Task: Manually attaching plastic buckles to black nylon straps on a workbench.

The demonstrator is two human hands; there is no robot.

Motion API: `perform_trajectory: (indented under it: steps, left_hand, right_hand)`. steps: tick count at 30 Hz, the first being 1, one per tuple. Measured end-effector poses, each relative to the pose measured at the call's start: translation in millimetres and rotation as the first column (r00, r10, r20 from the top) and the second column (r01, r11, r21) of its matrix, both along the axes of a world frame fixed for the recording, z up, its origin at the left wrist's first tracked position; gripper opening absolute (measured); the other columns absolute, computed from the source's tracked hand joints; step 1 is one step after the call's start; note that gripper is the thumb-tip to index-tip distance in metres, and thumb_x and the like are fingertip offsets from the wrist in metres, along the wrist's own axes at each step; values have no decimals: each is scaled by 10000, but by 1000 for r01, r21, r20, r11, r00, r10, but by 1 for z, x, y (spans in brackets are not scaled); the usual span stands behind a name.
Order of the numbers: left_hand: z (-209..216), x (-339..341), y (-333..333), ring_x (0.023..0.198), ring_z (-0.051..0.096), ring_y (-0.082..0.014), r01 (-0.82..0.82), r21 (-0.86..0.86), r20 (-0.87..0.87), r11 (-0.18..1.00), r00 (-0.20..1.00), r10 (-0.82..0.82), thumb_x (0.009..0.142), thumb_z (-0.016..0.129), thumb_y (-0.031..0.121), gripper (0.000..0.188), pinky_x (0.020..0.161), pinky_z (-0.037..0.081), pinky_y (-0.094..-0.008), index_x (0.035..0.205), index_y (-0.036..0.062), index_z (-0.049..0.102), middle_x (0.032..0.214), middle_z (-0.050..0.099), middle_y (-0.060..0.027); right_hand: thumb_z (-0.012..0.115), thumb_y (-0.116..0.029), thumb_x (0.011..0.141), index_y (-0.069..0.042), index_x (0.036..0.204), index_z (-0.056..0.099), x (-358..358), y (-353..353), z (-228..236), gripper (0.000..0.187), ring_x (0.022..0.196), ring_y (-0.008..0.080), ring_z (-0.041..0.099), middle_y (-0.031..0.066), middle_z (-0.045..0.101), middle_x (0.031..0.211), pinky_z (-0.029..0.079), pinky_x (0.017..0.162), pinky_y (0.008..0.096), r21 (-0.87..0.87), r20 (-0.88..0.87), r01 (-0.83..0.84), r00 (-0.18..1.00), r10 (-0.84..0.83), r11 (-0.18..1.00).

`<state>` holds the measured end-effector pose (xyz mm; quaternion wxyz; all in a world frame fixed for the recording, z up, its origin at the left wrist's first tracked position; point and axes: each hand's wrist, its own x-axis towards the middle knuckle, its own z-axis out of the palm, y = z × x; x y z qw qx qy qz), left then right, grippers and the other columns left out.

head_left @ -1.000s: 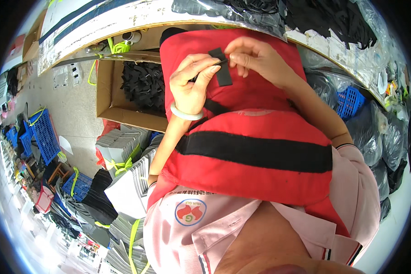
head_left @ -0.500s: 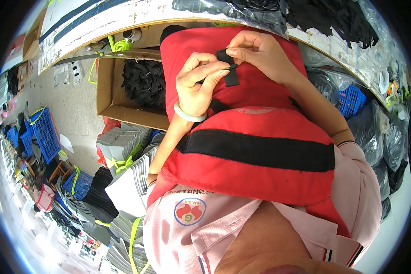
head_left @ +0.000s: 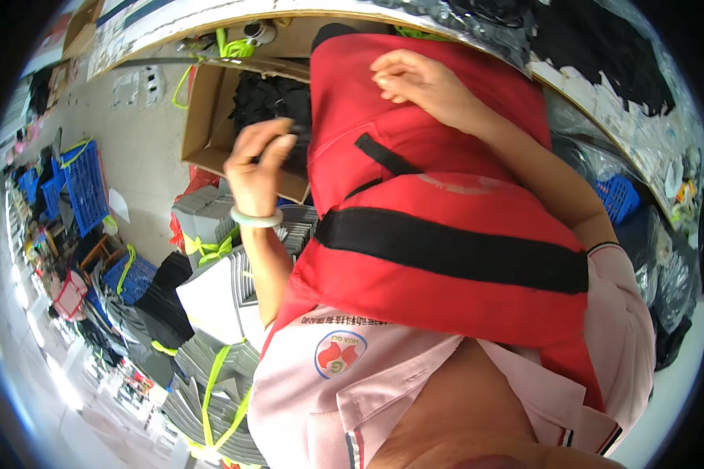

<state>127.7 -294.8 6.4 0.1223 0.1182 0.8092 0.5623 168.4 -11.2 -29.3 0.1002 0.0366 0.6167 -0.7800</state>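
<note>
My left hand point(head_left: 256, 168), with a pale bangle point(head_left: 256, 219) at its wrist, hangs at the near side of an open cardboard box point(head_left: 203, 133). Its thumb and forefinger are closed on a small dark piece of webbing point(head_left: 296, 128), blurred at the fingertips. Inside the box is a heap of black webbing pieces point(head_left: 267, 95). My right hand point(head_left: 421, 84) is held over the red apron point(head_left: 461, 148) on my lap, fingers loosely bent and apart, with nothing visible in them. A black strip point(head_left: 385, 155) lies across the apron below that hand.
A worktop point(head_left: 164, 35) curves along the far side, with black strips point(head_left: 594, 55) on its right. Tied stacks of grey sheets point(head_left: 211, 383) stand at my left. Blue crates point(head_left: 86, 184) are farther left. Another blue basket point(head_left: 618, 199) and plastic bags point(head_left: 673, 266) are at right.
Both hands were together over the apron, working on a black webbing piece. My left hand has moved left to the box with the piece; my right hand has drawn apart from it.
</note>
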Motion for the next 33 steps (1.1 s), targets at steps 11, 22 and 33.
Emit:
perform_trajectory:
  steps: [11, 22, 33]
  left_hand:
    - [-29, 25, 95, 677, 585, -109, -194, 555, 403, 809, 913, -57, 864, 646, 3, 180, 464, 405, -195, 1038, -32, 675, 1069, 613, -70]
    - [-45, 21, 136, 683, 528, -120, -257, 659, 676, 706, 615, -407, 936, 588, 147, 280, 477, 396, -216, 1167, -11, 574, 924, 604, -68]
    - [-51, -3, 147, 703, 536, -150, -300, 711, 686, 636, 491, -536, 950, 568, 172, 173, 490, 416, -235, 1025, 19, 600, 946, 618, -75]
  right_hand:
    - [583, -205, 932, -2, 986, 622, 2, -20, 15, 213, 650, 89, 583, 36, 620, 763, 481, 567, 232, 80, 76, -327, 944, 322, 941]
    - [582, -172, 934, -11, 955, 603, 31, 32, 22, 164, 606, 85, 587, 39, 625, 743, 466, 524, 201, 76, 179, 210, 959, -220, 975]
    - [613, -142, 864, -64, 911, 646, 46, 128, 46, 97, 773, 229, 622, 85, 651, 850, 493, 696, 316, 689, -335, 480, 876, -348, 543]
